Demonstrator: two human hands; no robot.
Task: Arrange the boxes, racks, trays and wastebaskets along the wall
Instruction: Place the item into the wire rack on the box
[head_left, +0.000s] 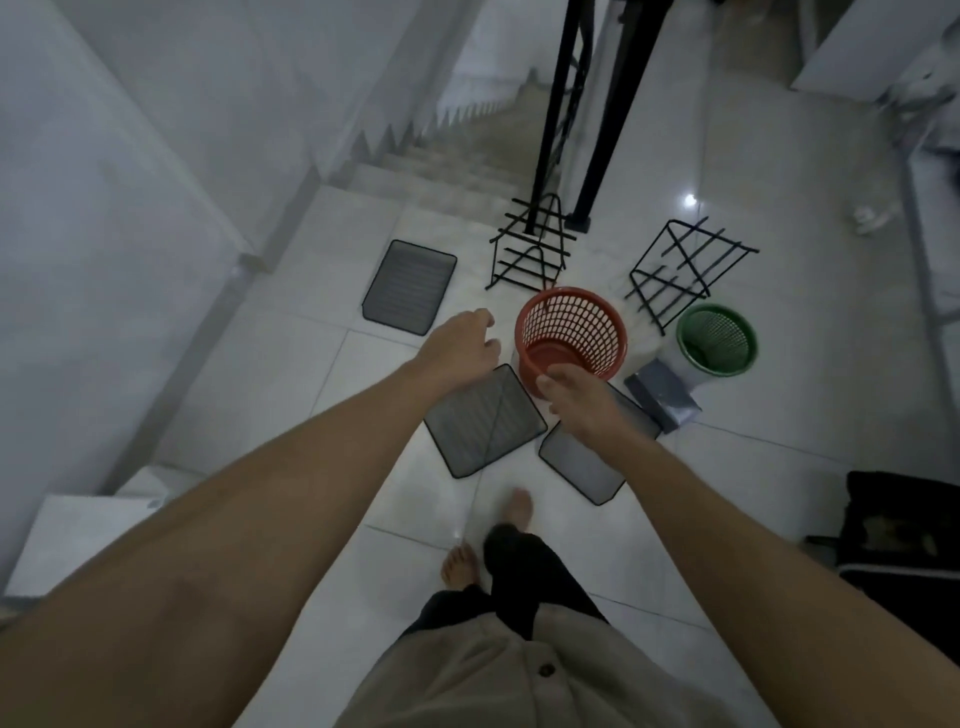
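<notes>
The right hand (576, 397) covers the near rim of the red wastebasket (571, 332) and part of a mesh tray (582, 457) beneath it; whether its loosely curled fingers touch the rim cannot be told. The left hand (460, 340), fingers loosely curled, holds nothing. The wastebasket stands upright between the hands, mouth up, and a second mesh tray (485, 421) lies flat under the left wrist, its long axis slanting away to the right.

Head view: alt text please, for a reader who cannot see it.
Both bare arms reach down toward a red wastebasket on a white tiled floor, the left hand and right hand holding nothing. Around it lie three mesh trays, two black wire racks, a green wastebasket and a small grey box.
</notes>
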